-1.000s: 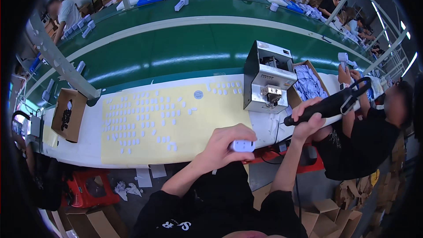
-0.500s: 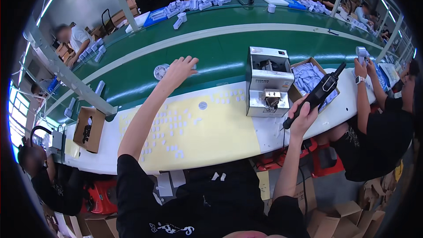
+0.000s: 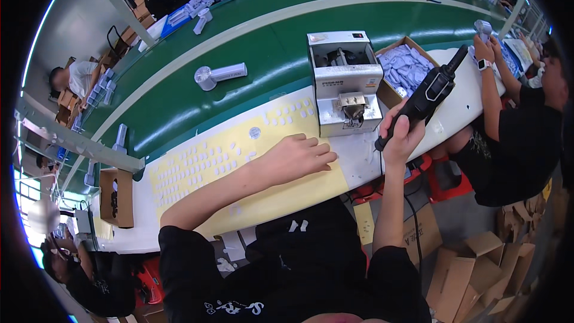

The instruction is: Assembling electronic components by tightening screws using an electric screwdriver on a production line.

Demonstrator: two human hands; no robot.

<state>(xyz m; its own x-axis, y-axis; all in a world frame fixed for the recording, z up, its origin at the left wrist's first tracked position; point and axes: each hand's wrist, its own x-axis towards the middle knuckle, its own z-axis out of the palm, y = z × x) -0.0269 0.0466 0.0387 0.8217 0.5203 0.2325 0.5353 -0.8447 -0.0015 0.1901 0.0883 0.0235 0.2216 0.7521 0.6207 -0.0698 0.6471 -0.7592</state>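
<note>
My right hand [image 3: 405,137] is wrapped round a black electric screwdriver [image 3: 427,96], which slants with its tapered end up to the right. My left hand [image 3: 302,157] hovers over the right part of a yellow sheet [image 3: 287,188], fingers loosely bent and a little apart, no object seen in it. Small white oval pieces [image 3: 197,161] lie in rows on that sheet, with a round grey disc [image 3: 255,133] near its upper edge. Just beyond my left hand stands a silver box-shaped machine [image 3: 347,84]. A pale handheld fan [image 3: 221,75] lies on the green belt.
An open carton of pale plastic parts [image 3: 406,66] sits right of the machine. A small carton with black parts [image 3: 116,197] is at the left end. A metal post [image 3: 78,137] crosses the left side. Co-workers sit at both sides and across the green belt [image 3: 269,42].
My left hand has left the fan on the belt and come back toward me, over the yellow sheet. My right hand still grips the screwdriver. The view has shifted.
</note>
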